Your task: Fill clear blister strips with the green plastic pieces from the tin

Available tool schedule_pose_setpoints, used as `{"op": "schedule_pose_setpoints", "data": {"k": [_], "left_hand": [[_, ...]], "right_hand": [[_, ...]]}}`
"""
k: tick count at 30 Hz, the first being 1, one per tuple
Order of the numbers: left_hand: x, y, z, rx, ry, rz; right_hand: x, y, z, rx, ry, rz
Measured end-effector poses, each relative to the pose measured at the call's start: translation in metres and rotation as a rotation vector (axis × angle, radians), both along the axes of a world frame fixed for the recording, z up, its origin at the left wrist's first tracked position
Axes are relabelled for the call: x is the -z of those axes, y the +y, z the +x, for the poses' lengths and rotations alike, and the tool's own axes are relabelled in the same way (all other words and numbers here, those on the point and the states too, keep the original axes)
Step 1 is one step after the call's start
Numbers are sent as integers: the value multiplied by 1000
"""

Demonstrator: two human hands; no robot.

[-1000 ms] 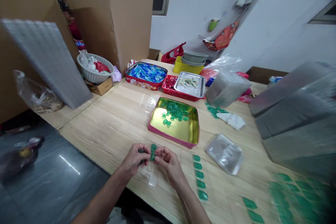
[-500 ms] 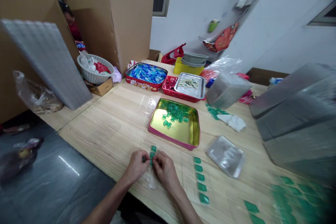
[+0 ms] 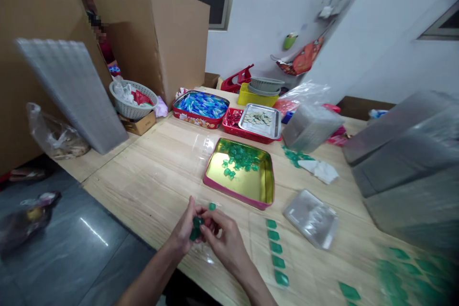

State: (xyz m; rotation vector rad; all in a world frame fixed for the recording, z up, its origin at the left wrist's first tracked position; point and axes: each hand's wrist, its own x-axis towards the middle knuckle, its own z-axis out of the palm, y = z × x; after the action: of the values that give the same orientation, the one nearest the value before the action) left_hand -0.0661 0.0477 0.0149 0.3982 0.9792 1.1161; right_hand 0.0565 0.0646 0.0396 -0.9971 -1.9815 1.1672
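Observation:
Both hands meet over the near edge of the wooden table (image 3: 158, 177). My left hand (image 3: 184, 234) is curled around small green pieces (image 3: 195, 227). My right hand (image 3: 224, 239) pinches at those same green pieces from the right. One green piece (image 3: 212, 206) lies in a clear plastic strip just beyond my fingers. A second clear strip (image 3: 276, 248) filled with several green pieces lies to the right of my hands. Beyond them stands a gold tin tray (image 3: 251, 184) with a pink rim, holding loose green pieces (image 3: 240, 158).
A clear plastic tray stack (image 3: 311, 217) lies right of the tin. Farther back are a red tin of blue pieces (image 3: 201, 105), a steel tray (image 3: 260, 120), a white basket (image 3: 132, 100) and cardboard boxes (image 3: 158, 33). Grey wrapped stacks (image 3: 405, 162) fill the right side.
My hands have shifted slightly toward me and lifted off the clear strip. Green pieces are now gathered in my left hand, with one piece left in the strip.

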Motion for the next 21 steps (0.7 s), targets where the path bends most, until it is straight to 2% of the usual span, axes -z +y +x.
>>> {"op": "schedule_pose_setpoints", "data": {"k": [4,6,9,11,16,21], "left_hand": [[-7,-3,6,-6,82,-6],[-8,-4,4,17,102,-6],[-4,-6,-1,21,127,-8],[-2,-8,-3,-3,153,-16],[-1,-14,-5,-20,226,-5],[-1,-14,-8,-68,124,-76]], "right_hand": [[2,0,-4,22,-41,-22],[9,2,-3,35,44,-153],[20,5,3,1,281,-389],[25,6,6,1,393,-464],[33,4,11,115,378,-408],[25,1,14,-17,359,-448]]}}
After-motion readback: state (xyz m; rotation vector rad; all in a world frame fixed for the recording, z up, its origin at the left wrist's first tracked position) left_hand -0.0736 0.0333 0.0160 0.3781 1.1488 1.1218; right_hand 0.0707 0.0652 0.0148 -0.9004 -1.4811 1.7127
